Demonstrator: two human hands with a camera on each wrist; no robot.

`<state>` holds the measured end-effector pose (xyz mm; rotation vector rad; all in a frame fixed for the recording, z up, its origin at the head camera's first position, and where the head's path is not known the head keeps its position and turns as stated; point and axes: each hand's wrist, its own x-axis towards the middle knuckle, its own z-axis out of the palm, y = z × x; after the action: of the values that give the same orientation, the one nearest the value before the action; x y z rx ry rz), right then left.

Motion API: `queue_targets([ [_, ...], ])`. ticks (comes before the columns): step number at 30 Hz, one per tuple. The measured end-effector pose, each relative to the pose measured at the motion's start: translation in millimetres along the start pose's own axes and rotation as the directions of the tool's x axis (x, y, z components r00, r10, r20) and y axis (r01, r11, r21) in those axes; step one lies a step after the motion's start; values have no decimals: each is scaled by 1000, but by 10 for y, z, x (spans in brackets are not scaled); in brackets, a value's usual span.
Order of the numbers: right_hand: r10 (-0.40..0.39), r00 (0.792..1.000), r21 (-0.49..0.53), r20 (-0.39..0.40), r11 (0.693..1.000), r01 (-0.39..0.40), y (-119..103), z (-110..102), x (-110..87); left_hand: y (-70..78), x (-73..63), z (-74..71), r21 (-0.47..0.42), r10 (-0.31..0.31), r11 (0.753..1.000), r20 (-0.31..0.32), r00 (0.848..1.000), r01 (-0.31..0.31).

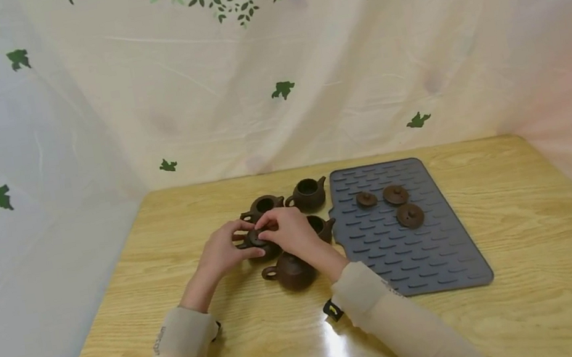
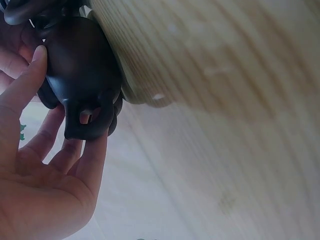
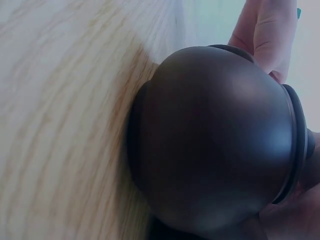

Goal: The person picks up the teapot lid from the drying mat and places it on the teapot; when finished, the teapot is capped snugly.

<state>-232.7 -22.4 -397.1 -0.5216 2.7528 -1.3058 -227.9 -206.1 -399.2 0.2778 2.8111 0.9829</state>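
A dark brown clay teapot (image 1: pixel 270 251) stands at the left of a group of teapots. My left hand (image 1: pixel 217 253) grips its body, thumb on the near side and fingers round the far side. In the left wrist view the thumb and fingers span this teapot (image 2: pixel 82 60), whose handle points toward the palm. My right hand (image 1: pixel 294 232) pinches the teapot lid (image 1: pixel 257 237) at the top of that pot; fingers partly hide the rim. Just in front stands a lidded teapot (image 1: pixel 294 273), which fills much of the right wrist view, with right-hand fingers (image 3: pixel 274 37) behind it.
Two lidless teapots stand behind, one left (image 1: pixel 266 204) and one right (image 1: pixel 308 195); another open teapot (image 1: pixel 323 226) is partly behind the right hand. On the grey mat (image 1: pixel 390 268) lie three lids: small (image 1: pixel 366 199), far (image 1: pixel 396 194) and near (image 1: pixel 410 215).
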Motion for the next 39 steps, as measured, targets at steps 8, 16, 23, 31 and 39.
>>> queue_targets([
  [8,7,1000,-91,-5,996,-7,-18,26,7,-7,23,-3,10,1,1000,3,1000,-1],
  [16,-12,999,-172,-36,985,6,-36,68,-7,0,4,9,10,-2,1000,0,1000,2],
  [23,-15,999,-194,-49,981,5,-65,75,-35,-11,-7,26,33,0,999,-4,1000,1],
  [31,-16,999,-241,-35,971,7,-88,74,-16,-11,-10,10,42,2,999,-4,1000,-1],
  [39,-30,999,-296,-34,955,18,-107,53,-28,25,-11,2,49,5,999,6,1000,-6],
])
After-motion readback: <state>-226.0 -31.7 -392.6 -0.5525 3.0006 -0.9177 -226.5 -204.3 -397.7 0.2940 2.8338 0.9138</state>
